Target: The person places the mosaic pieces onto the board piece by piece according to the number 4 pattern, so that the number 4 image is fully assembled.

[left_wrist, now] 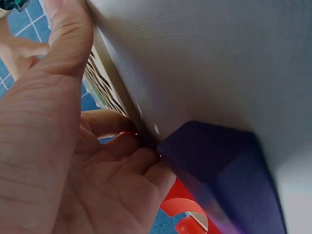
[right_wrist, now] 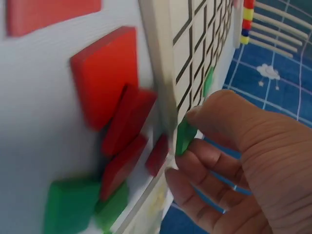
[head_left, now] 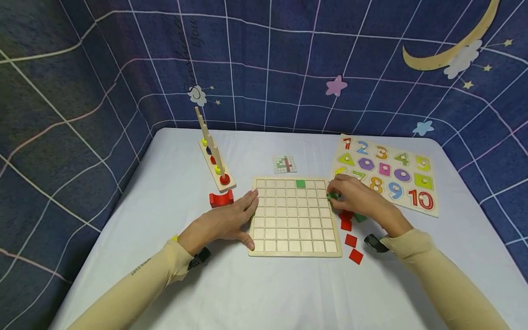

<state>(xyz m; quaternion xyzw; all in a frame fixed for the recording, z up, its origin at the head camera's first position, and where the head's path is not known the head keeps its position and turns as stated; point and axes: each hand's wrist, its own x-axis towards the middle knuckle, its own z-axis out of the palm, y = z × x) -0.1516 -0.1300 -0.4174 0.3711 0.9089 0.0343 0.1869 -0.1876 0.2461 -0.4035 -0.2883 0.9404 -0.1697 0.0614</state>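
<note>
A square wooden grid board (head_left: 294, 213) lies on the white table, with one green tile (head_left: 300, 184) in its top row. My left hand (head_left: 228, 220) rests along the board's left edge, fingers near the upper part and thumb at the lower corner. On the other side, my right hand (head_left: 356, 195) pinches another green tile (right_wrist: 184, 136) between thumb and fingertips, right at the board's right edge. Loose red tiles (head_left: 356, 256) and green tiles (right_wrist: 70, 204) lie beside the board below this hand, some of them overlapping.
Behind the board lies a small pattern card (head_left: 284, 164). A number and shape puzzle (head_left: 412, 182) is at the back right. To the left stand a wooden peg stacker (head_left: 228, 183) with coloured rings and a red arched block (head_left: 221, 199), close to my left hand.
</note>
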